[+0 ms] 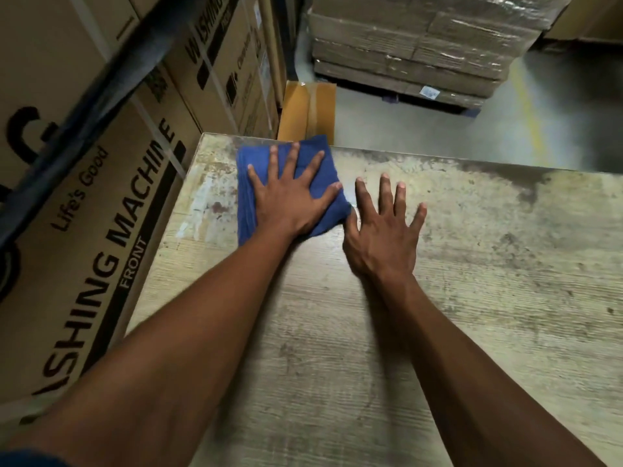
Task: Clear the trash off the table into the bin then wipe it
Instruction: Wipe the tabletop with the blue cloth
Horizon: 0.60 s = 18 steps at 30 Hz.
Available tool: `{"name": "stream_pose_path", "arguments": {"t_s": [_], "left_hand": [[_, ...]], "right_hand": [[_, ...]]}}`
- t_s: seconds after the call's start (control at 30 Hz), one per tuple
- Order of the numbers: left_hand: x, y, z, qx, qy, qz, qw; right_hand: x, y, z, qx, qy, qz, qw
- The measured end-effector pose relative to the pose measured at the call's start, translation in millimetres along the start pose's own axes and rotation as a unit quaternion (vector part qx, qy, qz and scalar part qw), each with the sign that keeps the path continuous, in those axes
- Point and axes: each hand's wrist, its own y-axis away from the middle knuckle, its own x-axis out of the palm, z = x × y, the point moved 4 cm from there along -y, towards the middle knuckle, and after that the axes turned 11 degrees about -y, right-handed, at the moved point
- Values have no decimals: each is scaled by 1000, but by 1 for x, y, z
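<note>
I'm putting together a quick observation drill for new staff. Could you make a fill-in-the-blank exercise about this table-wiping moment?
1. The left hand presses flat on a folded cloth coloured ____.
2. The right hand rests with spread fingers directly on the ____, beside the cloth.
3. The cloth lies near the table's far ____ corner.
4. The cardboard boxes to the left read "WASHING ____".

Missing words: blue; table; left; MACHINE
</note>
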Motion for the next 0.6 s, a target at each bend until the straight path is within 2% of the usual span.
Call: {"name": "stream_pose_path", "arguments": {"t_s": [0.13, 0.23, 0.33, 0.6], "left_hand": [[13, 95, 22, -39, -1, 1, 999], [15, 120, 32, -58, -15, 21, 998], [8, 92, 34, -73, -7, 17, 997], [-12, -49, 56, -86, -1, 14, 996]], "right_hand": [[-2, 2, 0, 1, 1, 3, 1000], [-4, 4, 3, -3, -2, 3, 1000], [-5, 4, 5, -3, 3, 0, 1000], [-1, 2, 3, -5, 0, 2, 1000]]}}
